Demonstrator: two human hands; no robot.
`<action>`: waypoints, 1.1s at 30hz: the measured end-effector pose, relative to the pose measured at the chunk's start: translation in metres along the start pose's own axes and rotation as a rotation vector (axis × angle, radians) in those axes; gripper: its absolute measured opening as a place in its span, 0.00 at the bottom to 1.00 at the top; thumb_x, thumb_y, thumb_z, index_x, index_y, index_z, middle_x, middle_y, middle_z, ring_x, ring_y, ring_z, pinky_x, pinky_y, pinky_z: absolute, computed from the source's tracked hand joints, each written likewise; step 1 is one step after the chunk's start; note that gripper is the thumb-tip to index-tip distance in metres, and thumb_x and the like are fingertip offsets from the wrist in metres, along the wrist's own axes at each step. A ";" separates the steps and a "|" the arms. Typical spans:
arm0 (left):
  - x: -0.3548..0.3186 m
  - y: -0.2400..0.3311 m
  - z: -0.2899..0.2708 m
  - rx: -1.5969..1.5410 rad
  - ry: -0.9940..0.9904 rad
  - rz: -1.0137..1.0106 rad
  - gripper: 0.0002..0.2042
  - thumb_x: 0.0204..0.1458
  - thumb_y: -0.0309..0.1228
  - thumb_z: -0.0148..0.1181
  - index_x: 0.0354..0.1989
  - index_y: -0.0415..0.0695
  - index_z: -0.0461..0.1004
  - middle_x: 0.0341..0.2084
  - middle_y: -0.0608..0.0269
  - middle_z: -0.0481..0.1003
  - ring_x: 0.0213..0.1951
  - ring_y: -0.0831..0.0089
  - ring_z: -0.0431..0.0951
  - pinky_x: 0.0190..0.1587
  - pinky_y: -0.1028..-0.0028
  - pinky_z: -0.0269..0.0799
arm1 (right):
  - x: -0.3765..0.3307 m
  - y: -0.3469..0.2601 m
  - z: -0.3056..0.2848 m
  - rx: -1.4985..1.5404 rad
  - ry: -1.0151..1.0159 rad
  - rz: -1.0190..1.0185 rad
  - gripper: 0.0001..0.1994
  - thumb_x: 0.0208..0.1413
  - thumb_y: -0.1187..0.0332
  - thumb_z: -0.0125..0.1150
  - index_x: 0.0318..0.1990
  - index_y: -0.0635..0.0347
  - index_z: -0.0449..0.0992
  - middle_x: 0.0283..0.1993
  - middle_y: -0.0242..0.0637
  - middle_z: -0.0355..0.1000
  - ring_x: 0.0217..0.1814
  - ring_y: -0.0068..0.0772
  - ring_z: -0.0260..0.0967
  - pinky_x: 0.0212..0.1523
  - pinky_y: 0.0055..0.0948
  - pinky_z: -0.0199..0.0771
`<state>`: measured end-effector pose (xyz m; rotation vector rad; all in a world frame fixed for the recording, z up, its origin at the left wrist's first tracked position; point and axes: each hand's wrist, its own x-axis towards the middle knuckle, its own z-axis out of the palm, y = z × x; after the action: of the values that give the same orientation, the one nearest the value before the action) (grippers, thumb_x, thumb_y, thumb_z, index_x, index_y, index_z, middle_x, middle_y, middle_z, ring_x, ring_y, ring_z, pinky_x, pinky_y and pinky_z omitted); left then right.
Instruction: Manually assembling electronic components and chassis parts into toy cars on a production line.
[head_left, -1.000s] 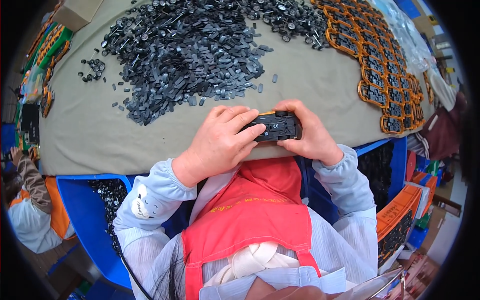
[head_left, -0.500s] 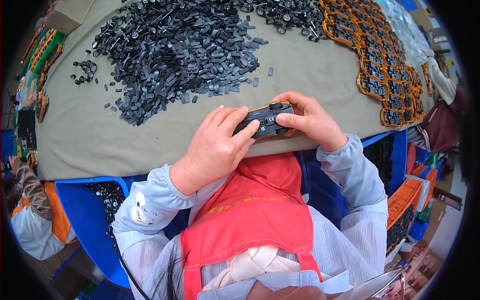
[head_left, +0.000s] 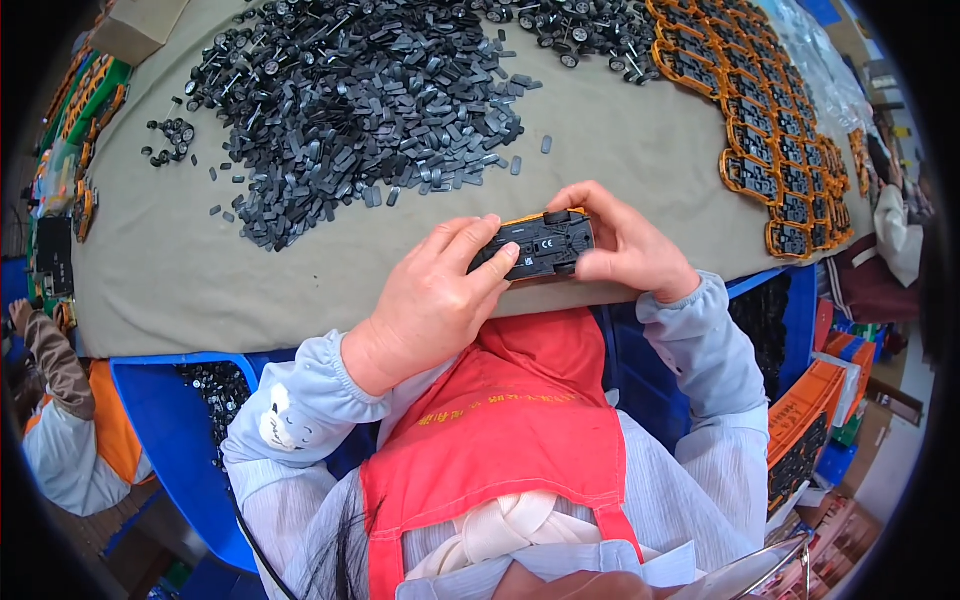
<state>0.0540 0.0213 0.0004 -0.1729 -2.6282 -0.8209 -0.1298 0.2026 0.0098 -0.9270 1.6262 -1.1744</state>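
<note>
A toy car (head_left: 548, 246), black underside up and orange along its sides, is held over the near edge of the cloth-covered table. My left hand (head_left: 435, 290) is closed on its left end, the thumb lying across the underside. At the other end, my right hand (head_left: 640, 248) has its index finger on the far corner by a wheel and its thumb by the near corner. The right hand's other fingers are partly hidden. Small black wheels show at the car's right end. Beyond the hands lies a wide heap of small flat black pieces (head_left: 370, 110).
Rows of upturned orange-and-black toy cars (head_left: 750, 175) lie at the right. Wheel-and-axle sets (head_left: 175, 140) lie at left, with more at the back. A blue bin (head_left: 175, 440) flanks my left arm. A cardboard box (head_left: 135, 30) stands far left. Other people sit at both sides.
My right thumb has slid off the car's underside to its near right corner, uncovering the right end. The left hand keeps its hold almost unchanged.
</note>
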 end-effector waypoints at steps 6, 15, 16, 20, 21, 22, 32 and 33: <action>-0.003 -0.007 -0.007 -0.174 0.039 -0.171 0.16 0.48 0.26 0.67 0.46 0.36 0.77 0.47 0.45 0.75 0.46 0.54 0.77 0.47 0.62 0.76 | 0.005 -0.008 0.012 0.118 0.113 0.267 0.21 0.55 0.71 0.67 0.55 0.61 0.70 0.50 0.31 0.70 0.49 0.22 0.70 0.52 0.25 0.75; -0.011 -0.013 -0.030 -0.954 -0.045 -0.771 0.13 0.60 0.34 0.60 0.46 0.36 0.76 0.28 0.65 0.78 0.29 0.79 0.77 0.32 0.76 0.74 | -0.012 -0.006 0.043 0.104 0.322 -0.101 0.22 0.57 0.72 0.64 0.59 0.64 0.70 0.43 0.29 0.73 0.44 0.21 0.71 0.49 0.23 0.73; -0.014 -0.014 -0.032 -0.957 -0.042 -0.752 0.14 0.60 0.35 0.60 0.46 0.36 0.75 0.27 0.68 0.77 0.28 0.82 0.76 0.30 0.77 0.73 | -0.011 -0.012 0.041 0.108 0.223 -0.055 0.22 0.57 0.71 0.65 0.59 0.64 0.70 0.44 0.31 0.73 0.45 0.21 0.71 0.49 0.23 0.73; -0.021 -0.015 -0.031 -0.819 0.101 -0.514 0.15 0.63 0.35 0.57 0.51 0.37 0.74 0.31 0.70 0.76 0.27 0.85 0.73 0.27 0.82 0.69 | -0.015 -0.023 0.044 0.117 0.013 0.061 0.24 0.58 0.68 0.66 0.61 0.65 0.69 0.46 0.33 0.74 0.48 0.22 0.71 0.50 0.24 0.73; -0.021 -0.014 -0.032 -0.819 0.107 -0.512 0.15 0.63 0.35 0.57 0.51 0.37 0.74 0.31 0.70 0.76 0.27 0.85 0.73 0.27 0.82 0.69 | -0.014 -0.023 0.047 0.131 -0.011 0.077 0.25 0.58 0.67 0.66 0.61 0.65 0.68 0.47 0.34 0.75 0.48 0.22 0.71 0.50 0.25 0.73; -0.019 -0.013 -0.034 -0.860 0.098 -0.564 0.14 0.62 0.36 0.57 0.49 0.38 0.74 0.30 0.68 0.77 0.27 0.84 0.74 0.26 0.81 0.70 | -0.013 -0.022 0.050 0.146 -0.034 0.092 0.26 0.59 0.65 0.66 0.62 0.65 0.67 0.48 0.34 0.75 0.49 0.22 0.71 0.50 0.25 0.73; -0.004 -0.033 -0.017 -1.096 0.113 -0.931 0.14 0.65 0.36 0.54 0.51 0.38 0.71 0.34 0.60 0.78 0.27 0.78 0.79 0.29 0.79 0.80 | 0.004 -0.018 0.052 -0.457 0.219 -0.240 0.37 0.48 0.64 0.74 0.65 0.64 0.64 0.53 0.45 0.74 0.56 0.38 0.73 0.58 0.33 0.70; -0.004 -0.034 -0.017 -1.100 0.110 -0.937 0.14 0.65 0.36 0.54 0.51 0.38 0.71 0.34 0.60 0.78 0.27 0.78 0.79 0.29 0.79 0.80 | 0.004 -0.014 0.053 -0.475 0.230 -0.256 0.38 0.46 0.63 0.75 0.65 0.64 0.64 0.55 0.45 0.72 0.57 0.39 0.71 0.60 0.34 0.69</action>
<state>0.0559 -0.0163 -0.0057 0.8423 -1.7547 -2.3808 -0.0796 0.1800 0.0146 -1.3735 2.0713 -1.1124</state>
